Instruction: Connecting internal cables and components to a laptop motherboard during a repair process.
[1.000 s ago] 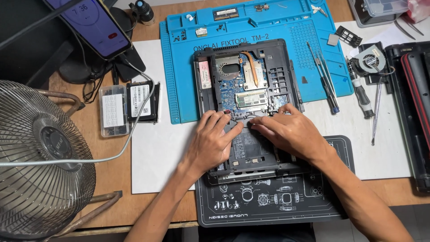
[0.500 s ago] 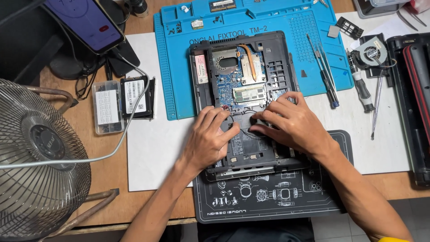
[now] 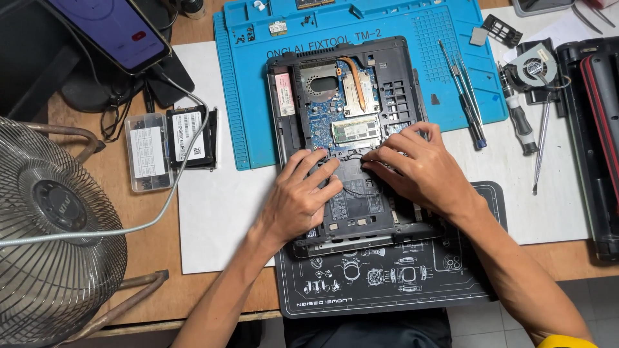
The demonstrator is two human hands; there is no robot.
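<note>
An opened black laptop base (image 3: 400, 96) lies on the blue repair mat (image 3: 245, 96), its circuit board, copper heat pipe and memory module exposed. My left hand (image 3: 300, 196) rests flat on the lower half of the base, fingers spread toward the board. My right hand (image 3: 419, 171) presses on the base just right of it, fingertips pinching at a thin black wire (image 3: 351, 156) near the middle. Neither hand holds a tool.
Screwdrivers (image 3: 467, 96) and a loose cooling fan (image 3: 535, 64) lie right of the laptop. A black mat (image 3: 387, 283) sits at the front edge. Left are a drive (image 3: 190, 135), a clear plastic box (image 3: 145, 154), a phone on a stand (image 3: 113, 29) and a wire desk fan (image 3: 51, 225).
Both hands have slid slightly toward the middle of the laptop base, fingertips now closer together at the wire. The view has shifted so the laptop sits lower and nearer.
</note>
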